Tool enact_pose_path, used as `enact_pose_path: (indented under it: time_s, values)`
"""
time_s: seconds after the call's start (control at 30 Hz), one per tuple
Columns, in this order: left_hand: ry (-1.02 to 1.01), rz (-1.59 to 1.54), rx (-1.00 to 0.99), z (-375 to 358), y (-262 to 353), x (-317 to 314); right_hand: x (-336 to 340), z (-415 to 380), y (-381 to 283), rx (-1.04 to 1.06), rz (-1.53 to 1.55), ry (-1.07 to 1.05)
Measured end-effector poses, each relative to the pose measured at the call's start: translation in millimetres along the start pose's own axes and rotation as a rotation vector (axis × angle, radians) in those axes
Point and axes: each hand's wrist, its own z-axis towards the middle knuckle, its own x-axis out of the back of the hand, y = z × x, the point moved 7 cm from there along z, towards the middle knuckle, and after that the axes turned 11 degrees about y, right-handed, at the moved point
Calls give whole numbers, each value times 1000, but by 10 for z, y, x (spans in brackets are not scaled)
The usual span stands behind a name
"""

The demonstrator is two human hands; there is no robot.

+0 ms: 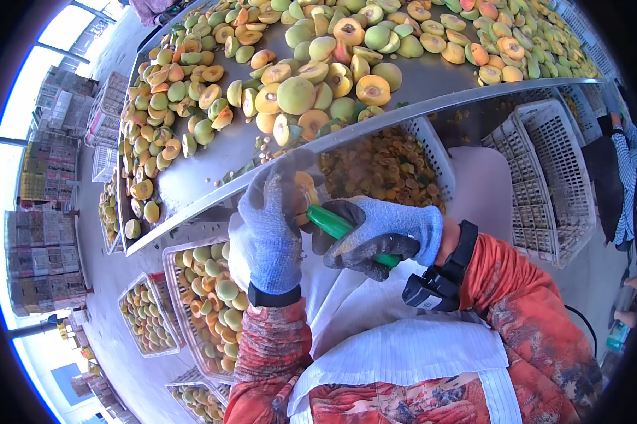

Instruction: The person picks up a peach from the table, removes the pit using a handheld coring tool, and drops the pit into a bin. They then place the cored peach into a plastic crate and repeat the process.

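My left hand (pixel 270 226), in a blue and grey knit glove, is closed around a peach half (pixel 304 189) with orange-yellow flesh. Its outline is partly blurred and covered by the fingers. My right hand (pixel 382 230), gloved alike, grips a green-handled tool (pixel 330 221). The tool's front end points at the fruit; its working tip cannot be made out. Both hands are close together at the near edge of a metal table (pixel 191 169). Halved peaches (pixel 296 95) with green to orange skins are heaped on it.
Under the table edge, a crate (pixel 431 152) holds brown pits and scraps. Stacked white crates (pixel 544 177) stand at right. At left, a pink crate (pixel 173 275) and a smaller crate (pixel 151 279) hold peach halves. A person's patterned sleeve (pixel 626 177) shows at far right.
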Motion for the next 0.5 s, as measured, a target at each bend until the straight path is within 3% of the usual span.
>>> enact_pose_path:
  time_s: [0.03,0.07,0.1,0.13,0.17,0.23,0.37,0.4,0.5]
  values:
    - [-8,4,1,23,-77,-60,27,-14,-14,37,37,-4]
    - [44,4,-131,73,-132,-82,49,-3,-8,42,44,0]
    - [94,1,-267,97,-138,-100,131,37,-32,113,-226,105]
    - [68,-8,-262,128,-180,-132,223,47,-74,184,-493,216]
    - [53,-5,-264,163,-158,-167,280,28,-85,192,-484,226]
    - [-126,-130,164,180,-382,-319,262,-29,41,27,-15,23]
    - [-257,-90,221,196,-267,-598,326,-177,-66,224,220,79]
    - [-304,-133,285,110,-174,-696,357,-215,-30,179,207,33]
    - [-239,-343,212,26,-176,-780,459,-218,58,144,243,79]
